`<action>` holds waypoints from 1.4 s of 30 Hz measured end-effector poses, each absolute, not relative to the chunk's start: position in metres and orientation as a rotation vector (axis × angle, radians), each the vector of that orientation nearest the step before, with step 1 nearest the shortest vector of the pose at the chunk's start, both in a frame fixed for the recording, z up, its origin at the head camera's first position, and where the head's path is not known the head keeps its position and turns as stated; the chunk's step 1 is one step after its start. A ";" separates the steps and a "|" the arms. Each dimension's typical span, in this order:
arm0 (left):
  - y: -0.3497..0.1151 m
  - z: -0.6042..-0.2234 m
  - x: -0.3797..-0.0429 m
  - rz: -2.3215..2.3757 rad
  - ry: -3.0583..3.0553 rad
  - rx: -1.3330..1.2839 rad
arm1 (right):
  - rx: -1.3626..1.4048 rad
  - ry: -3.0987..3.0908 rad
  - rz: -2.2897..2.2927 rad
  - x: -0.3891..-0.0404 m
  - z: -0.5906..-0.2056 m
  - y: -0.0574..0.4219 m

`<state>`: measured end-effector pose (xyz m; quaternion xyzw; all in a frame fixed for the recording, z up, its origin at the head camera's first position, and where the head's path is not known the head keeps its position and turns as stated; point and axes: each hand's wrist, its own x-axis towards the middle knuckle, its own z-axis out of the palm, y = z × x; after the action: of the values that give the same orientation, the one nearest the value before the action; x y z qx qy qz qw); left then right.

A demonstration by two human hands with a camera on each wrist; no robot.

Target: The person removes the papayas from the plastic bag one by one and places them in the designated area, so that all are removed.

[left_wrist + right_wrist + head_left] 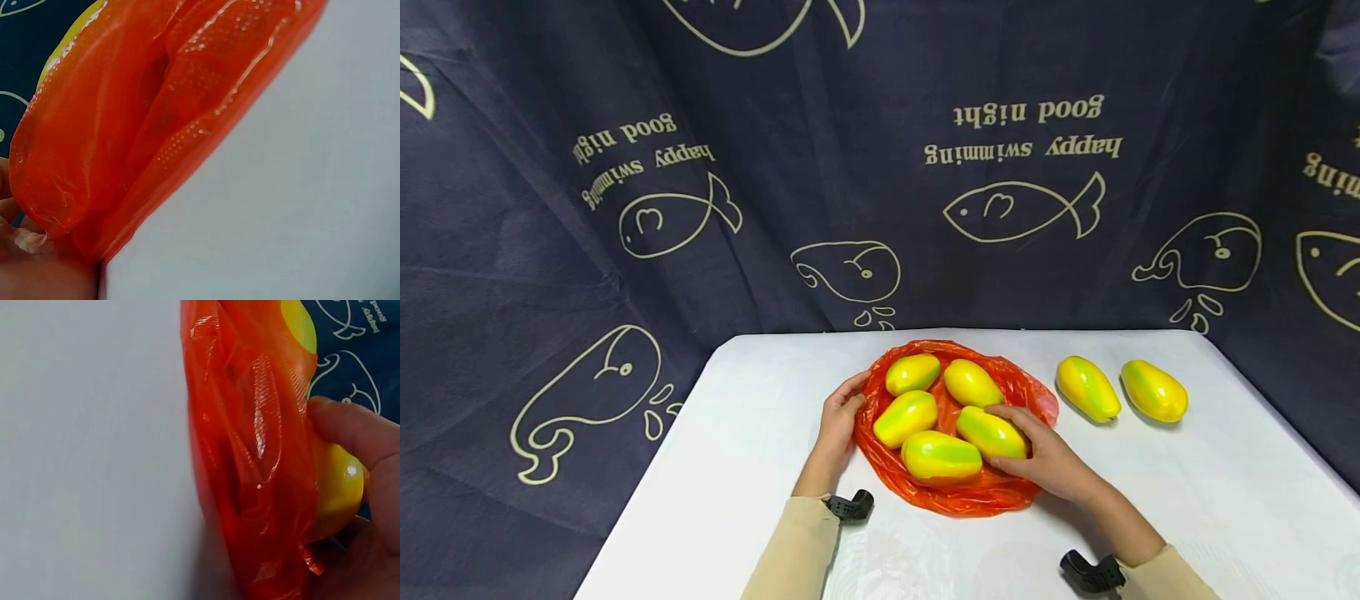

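Over the head view, the right hand (pixel 1051 457) has its grip around a yellow fruit (pixel 991 432), which lies with four other fruits (pixel 905 419) inside a red bag (pixel 958 502) on the white worktop (pixel 715 492), while two loose fruits (pixel 1086 389) rest to the bag's right. From the left wrist, the left hand (pixel 37 269) touches the bag's edge, its grip pinching or not, I can't tell. From the right wrist, the thumb (pixel 356 428) lies above the fruit's shiny side.

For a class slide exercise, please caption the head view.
Right hand grips one of five yellow fruits in a red bag; left hand touches its side.
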<state>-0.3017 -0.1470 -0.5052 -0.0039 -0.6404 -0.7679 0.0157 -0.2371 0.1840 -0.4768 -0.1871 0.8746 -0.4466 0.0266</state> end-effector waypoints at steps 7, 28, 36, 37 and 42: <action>-0.144 -0.504 -0.303 -2.387 -2.008 -0.023 | -0.559 2.737 -1.362 -0.237 -0.475 0.184; -0.144 -0.504 -0.304 -2.402 -1.990 -0.008 | -0.540 2.794 -1.412 -0.235 -0.477 0.185; -0.144 -0.505 -0.304 -2.402 -1.994 -0.004 | -0.522 2.856 -1.431 -0.231 -0.476 0.187; -0.145 -0.505 -0.304 -2.404 -1.991 -0.003 | -0.521 2.860 -1.433 -0.231 -0.476 0.187; -0.146 -0.505 -0.302 -2.400 -1.985 0.003 | -0.510 2.883 -1.453 -0.229 -0.472 0.189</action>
<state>-0.3016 -0.1458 -0.5048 0.0009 -0.6373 -0.7705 0.0133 -0.2289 0.1887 -0.4717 -0.1558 0.8802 -0.4437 -0.0634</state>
